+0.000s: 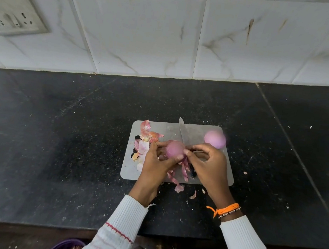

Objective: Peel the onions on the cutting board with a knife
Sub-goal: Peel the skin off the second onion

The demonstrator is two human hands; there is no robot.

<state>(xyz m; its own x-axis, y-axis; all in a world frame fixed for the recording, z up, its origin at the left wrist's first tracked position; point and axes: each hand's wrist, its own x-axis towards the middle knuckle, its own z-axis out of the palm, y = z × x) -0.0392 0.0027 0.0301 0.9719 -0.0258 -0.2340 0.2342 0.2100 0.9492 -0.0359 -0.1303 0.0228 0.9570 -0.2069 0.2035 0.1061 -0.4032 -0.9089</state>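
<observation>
No readable text, labels, brands or numbers anywhere. Small dark marks on orange wristband [228,209], too small and blurred to read. Nothing printed on cutting board [155,126], wall socket plate [12,17] or tiles.

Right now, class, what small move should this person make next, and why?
Probably pull the hanging skin clear of the held onion. The left hand grips the onion; strips dangle below it, while the right hand holds the knife beside it.

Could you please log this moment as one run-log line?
left hand: holds onion | right hand: grips knife, pulls skin | second onion: peeled, on cutting board
</observation>
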